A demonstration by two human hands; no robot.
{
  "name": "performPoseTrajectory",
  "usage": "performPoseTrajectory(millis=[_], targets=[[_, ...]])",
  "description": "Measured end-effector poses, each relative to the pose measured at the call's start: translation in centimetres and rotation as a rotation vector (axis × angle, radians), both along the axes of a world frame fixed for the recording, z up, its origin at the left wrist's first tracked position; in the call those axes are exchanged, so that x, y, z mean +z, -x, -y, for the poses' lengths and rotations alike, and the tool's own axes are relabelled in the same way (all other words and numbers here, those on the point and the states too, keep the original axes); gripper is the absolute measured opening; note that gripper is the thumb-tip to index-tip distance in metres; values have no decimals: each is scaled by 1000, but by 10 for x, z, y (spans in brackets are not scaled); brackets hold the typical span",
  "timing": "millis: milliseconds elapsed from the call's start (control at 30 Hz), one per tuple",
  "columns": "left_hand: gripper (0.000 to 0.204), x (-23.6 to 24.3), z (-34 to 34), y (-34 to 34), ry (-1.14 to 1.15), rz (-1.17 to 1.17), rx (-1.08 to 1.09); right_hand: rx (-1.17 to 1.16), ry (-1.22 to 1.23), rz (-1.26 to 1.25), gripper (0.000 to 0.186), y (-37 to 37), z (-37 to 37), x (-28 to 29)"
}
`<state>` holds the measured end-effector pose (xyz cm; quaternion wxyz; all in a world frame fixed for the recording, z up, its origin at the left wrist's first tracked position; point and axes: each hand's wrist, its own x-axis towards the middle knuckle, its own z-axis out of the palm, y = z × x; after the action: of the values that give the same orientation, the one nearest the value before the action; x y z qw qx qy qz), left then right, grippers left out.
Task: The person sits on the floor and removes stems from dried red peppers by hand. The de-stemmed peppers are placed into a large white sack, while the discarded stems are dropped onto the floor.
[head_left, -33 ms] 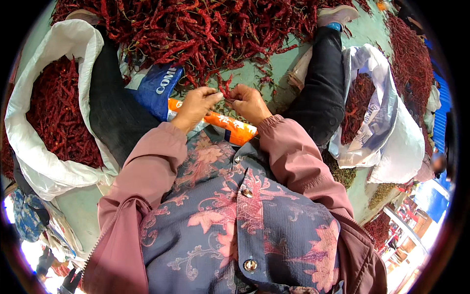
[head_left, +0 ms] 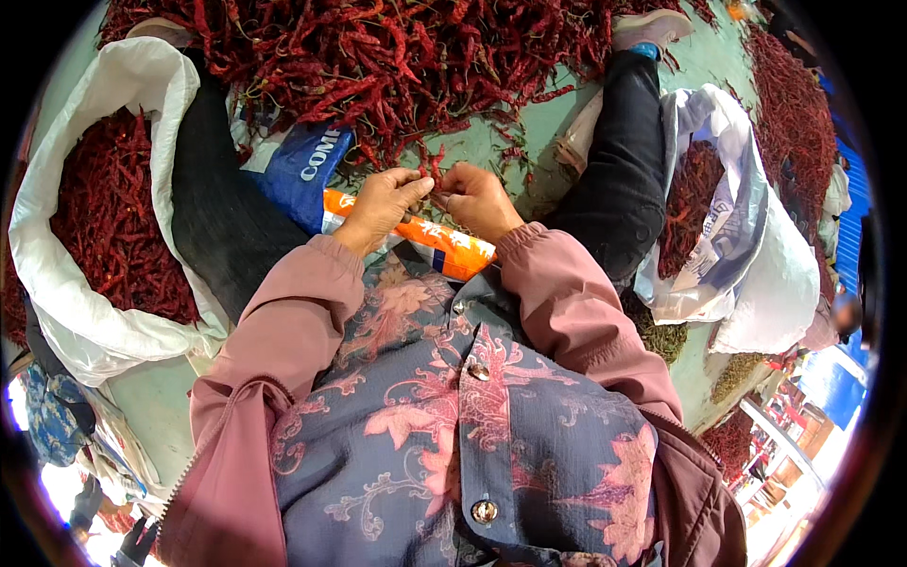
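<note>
My left hand (head_left: 387, 201) and my right hand (head_left: 479, 200) meet between my spread legs, fingers bent into pinches. Between the fingertips, small dried red chilies (head_left: 434, 165) stick up, with both hands on them. How many I hold, and exactly where their stems lie, is hidden by my fingers. Just beyond the hands rises a big heap of dried red chilies (head_left: 406, 66). Under my wrists lies an orange and blue printed plastic sack (head_left: 453, 248), with its blue part (head_left: 298, 180) at the left.
A white woven sack (head_left: 28, 236) filled with chilies stands open by my left leg. Another white sack (head_left: 775, 274), partly filled with chilies, is beside my right leg. More chilies (head_left: 794, 123) are piled at the far right. Loose stems and bits litter the green floor (head_left: 557, 132).
My left thumb and fingertips have shifted slightly right, toward the chilies and my right hand. The sacks and the heap look the same.
</note>
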<state>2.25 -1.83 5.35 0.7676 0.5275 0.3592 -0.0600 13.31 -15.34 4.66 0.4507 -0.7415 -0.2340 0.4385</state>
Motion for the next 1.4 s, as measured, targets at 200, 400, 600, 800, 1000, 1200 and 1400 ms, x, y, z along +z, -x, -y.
performPoseTrajectory(millis=[200, 400, 600, 800, 1000, 1200, 1400], targets=[[7, -16, -1, 5, 312, 69, 175, -28, -69, -263, 19, 6, -6, 11], [7, -16, -2, 12, 360, 98, 300, 61, 15, -184, 17, 12, -7, 1], [7, -19, -3, 15, 334, 141, 326, 47, 70, -265, 14, 14, -11, 7], [7, -7, 0, 19, -31, 188, 152, -17, 120, -379, 12, 15, -14, 7], [5, 23, 7, 21, -403, 535, -105, -41, 328, -179, 13, -3, -5, -11], [7, 5, -37, 41, 506, 419, 400, 233, 439, 658, 30, -1, -18, -20], [16, -1, -48, 46, 656, 393, 474, 217, 480, 833, 21, -4, -65, -59]])
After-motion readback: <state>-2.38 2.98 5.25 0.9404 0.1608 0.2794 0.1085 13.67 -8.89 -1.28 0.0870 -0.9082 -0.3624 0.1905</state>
